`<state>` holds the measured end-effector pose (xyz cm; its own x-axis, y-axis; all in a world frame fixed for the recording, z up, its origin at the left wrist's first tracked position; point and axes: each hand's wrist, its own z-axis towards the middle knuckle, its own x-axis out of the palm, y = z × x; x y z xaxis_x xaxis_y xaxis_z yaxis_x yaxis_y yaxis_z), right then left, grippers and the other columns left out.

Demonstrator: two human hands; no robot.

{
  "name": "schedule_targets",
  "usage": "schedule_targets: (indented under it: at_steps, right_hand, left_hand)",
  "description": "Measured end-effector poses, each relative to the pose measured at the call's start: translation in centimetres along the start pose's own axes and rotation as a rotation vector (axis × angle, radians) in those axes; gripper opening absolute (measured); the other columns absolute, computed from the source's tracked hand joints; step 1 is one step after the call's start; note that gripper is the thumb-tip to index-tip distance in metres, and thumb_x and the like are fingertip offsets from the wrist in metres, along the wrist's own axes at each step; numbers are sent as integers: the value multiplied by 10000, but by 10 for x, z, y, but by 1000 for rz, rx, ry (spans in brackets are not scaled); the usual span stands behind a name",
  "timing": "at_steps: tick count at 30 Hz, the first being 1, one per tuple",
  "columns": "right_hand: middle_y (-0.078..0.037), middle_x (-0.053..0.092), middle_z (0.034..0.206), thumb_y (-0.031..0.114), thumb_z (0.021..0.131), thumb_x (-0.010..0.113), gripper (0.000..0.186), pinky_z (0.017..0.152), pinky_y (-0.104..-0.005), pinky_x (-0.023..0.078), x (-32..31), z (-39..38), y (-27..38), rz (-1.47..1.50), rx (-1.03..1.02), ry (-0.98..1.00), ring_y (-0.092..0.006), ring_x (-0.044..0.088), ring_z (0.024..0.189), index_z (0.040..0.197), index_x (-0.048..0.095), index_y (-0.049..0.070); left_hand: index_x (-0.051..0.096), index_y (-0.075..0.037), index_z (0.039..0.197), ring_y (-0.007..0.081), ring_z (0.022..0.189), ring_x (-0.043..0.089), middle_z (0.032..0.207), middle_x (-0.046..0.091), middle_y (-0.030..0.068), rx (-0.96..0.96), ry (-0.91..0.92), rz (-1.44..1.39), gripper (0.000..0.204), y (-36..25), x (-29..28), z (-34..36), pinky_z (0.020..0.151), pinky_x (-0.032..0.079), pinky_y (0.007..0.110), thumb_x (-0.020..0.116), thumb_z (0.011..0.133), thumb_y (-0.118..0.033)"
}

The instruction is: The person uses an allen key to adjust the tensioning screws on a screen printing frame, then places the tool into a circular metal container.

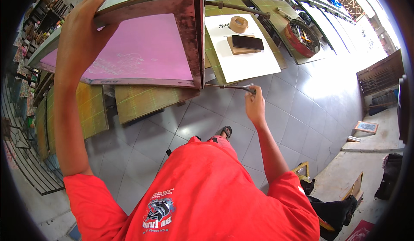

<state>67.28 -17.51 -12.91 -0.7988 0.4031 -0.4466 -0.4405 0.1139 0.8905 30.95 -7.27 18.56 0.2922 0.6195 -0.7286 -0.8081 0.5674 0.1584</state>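
1. Right grip (pixel 255 105): fingers closed, pinching the outer end of a metal rod (pixel 228 87).
2. Rod: runs sideways from that hand to the near right corner of the frame (pixel 188 34).
3. Frame: one, dark-edged, with pink mesh (pixel 142 47); appears tilted, raised over greenish boards (pixel 155 100).
4. Left grip (pixel 82 31): clasped around the frame's far rim, toward its left end.
5. Progress, as judged: part-way. Frame lifted and supported; rod in hand at its corner. Final setting and release seem outstanding; tightening or loosening cannot be told.
6. White sheet (pixel 241 68): on the board right of the frame, reaching that board's near edge.
7. On the sheet: black phone (pixel 248 42) upon a brown block (pixel 237 50), mid-sheet; tape roll (pixel 238 24) near its far edge.
8. Red round tray (pixel 297 44): holding tools, at the near end of the next board.
9. Obstructions: second rod (pixel 241 9) juts rightward beyond the sheet's far edge; frame hides the boards beneath.
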Motion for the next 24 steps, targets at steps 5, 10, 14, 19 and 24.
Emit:
schedule_targets:
  at_steps: [5,10,14,19,24]
  right_hand:
    - [-79,609,671,123,884,568,147,573,-289,442,-1,43,-11,114,-75,6,-142,560,582,975,604,12]
    - [-90,602,716,131,886,574,123,565,-311,433,-4,37,-19,-99,-255,-47,-155,556,611,933,604,21]
    - [-82,607,768,135,890,570,117,565,-311,444,-3,21,-35,-109,-180,27,-141,575,666,887,602,23]
    - [-53,608,729,131,887,582,229,562,-277,474,0,0,-34,192,133,25,-115,585,646,1100,539,59]
    - [-51,596,670,118,877,598,387,530,-258,465,11,11,-45,263,142,-12,-97,558,580,1231,449,73]
  left_hand:
    - [528,23,1167,316,974,586,1086,603,197,-74,106,-36,472,-8,-9,2,810,479,350,700,728,17]
    - [527,18,1168,314,972,589,1107,603,188,-44,100,-121,474,1,-14,-6,830,473,337,684,722,51]
    - [522,21,1173,290,977,595,1117,601,182,-90,195,-244,471,8,-16,-1,830,471,326,675,729,59]
    - [547,1,1149,293,883,611,1023,624,168,18,135,-157,441,20,-6,4,781,477,325,693,732,-2]
    - [551,-12,1159,274,853,621,984,634,161,25,134,-164,439,22,-2,8,761,487,318,706,749,-37]
